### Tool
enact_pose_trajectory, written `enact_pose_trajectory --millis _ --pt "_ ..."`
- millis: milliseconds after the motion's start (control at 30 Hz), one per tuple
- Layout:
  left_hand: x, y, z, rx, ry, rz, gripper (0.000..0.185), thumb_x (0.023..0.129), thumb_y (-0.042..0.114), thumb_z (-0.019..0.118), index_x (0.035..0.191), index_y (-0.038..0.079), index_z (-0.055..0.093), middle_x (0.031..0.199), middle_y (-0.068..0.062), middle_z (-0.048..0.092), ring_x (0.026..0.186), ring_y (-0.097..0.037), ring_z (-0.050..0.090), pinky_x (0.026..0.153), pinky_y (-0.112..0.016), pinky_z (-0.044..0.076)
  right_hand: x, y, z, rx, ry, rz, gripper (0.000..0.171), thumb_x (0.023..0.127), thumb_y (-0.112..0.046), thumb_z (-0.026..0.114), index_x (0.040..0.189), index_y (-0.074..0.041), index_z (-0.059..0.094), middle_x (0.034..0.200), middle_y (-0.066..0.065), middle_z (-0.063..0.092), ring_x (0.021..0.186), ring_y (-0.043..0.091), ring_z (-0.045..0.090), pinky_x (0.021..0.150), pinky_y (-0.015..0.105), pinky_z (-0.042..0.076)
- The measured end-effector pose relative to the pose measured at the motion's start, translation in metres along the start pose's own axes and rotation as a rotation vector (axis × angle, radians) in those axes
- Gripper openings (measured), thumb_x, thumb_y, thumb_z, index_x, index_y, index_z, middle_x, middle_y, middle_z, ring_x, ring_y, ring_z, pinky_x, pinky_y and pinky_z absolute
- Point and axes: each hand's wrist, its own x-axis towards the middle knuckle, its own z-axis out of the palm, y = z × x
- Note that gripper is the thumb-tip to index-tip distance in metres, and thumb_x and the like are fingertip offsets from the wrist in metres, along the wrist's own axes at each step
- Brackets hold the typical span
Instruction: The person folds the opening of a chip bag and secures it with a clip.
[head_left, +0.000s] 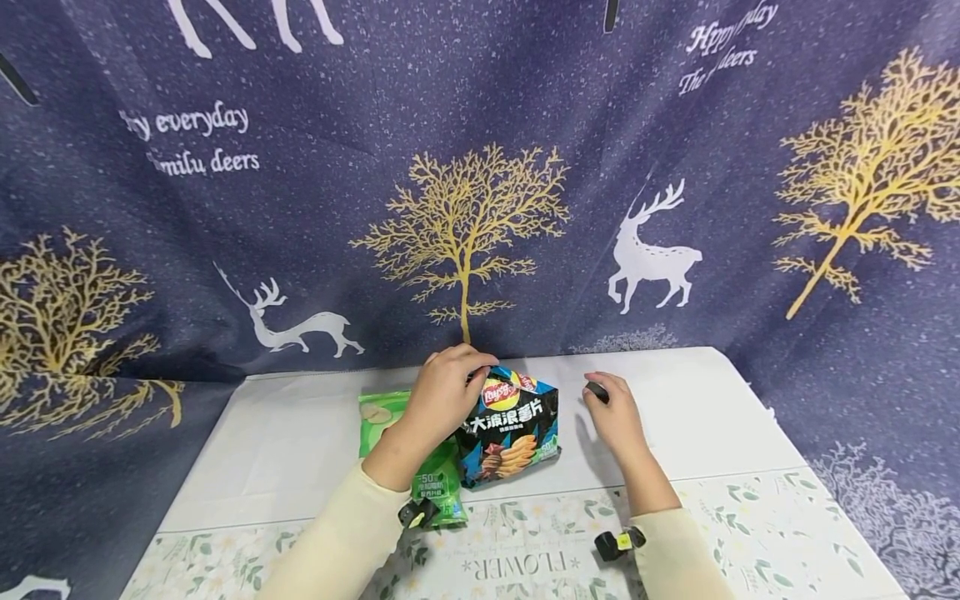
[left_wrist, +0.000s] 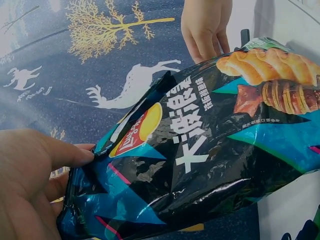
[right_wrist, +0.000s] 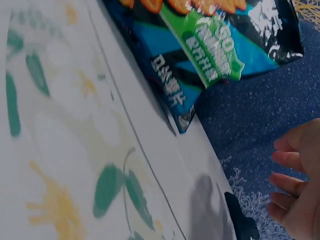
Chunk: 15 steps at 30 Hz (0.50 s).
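A black and blue crisp bag (head_left: 513,429) stands upright on the white table (head_left: 712,417). My left hand (head_left: 446,387) pinches its top edge. In the left wrist view the thumb (left_wrist: 65,152) presses the crumpled top corner of the bag (left_wrist: 200,150). A green crisp bag (head_left: 438,479) lies flat beside it, partly under my left forearm. My right hand (head_left: 617,412) rests on the table to the right of the black bag with its fingers relaxed. Its fingertips are by a small black object (head_left: 597,391). In the right wrist view the fingers (right_wrist: 297,200) hold nothing and the black object (right_wrist: 241,222) lies apart from them.
A dark blue curtain (head_left: 480,167) printed with deer and gold trees hangs close behind the table and down both sides. A floral cloth (head_left: 525,550) covers the table's front strip. The table's left and right edges drop off beside the curtain.
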Motion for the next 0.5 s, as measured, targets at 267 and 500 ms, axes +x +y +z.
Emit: enact_pose_trajectory --millis 267,500 --pt "0.001 0.000 0.000 0.001 0.003 0.007 0.019 0.100 0.017 0.065 0.114 0.021 0.078 0.106 0.002 0.073 0.098 -0.020 0.068 0.082 -0.041 0.050 0.002 0.010 -0.008 -0.099 0.033 0.035 0.044 0.102 -0.023 0.053 0.142 -0.003 0.054 0.154 0.023 0.041 0.144 0.044 0.036 0.120 0.061 0.029" --pt "0.000 0.001 0.001 -0.006 -0.004 0.000 0.020 0.100 0.017 0.064 0.115 0.021 0.077 0.107 0.002 0.073 0.100 -0.021 0.067 0.094 -0.051 0.051 0.003 0.015 -0.012 -0.150 0.046 0.056 0.048 0.101 -0.020 0.052 0.144 0.002 0.051 0.154 0.028 0.038 0.143 0.049 0.034 0.118 0.063 0.029"
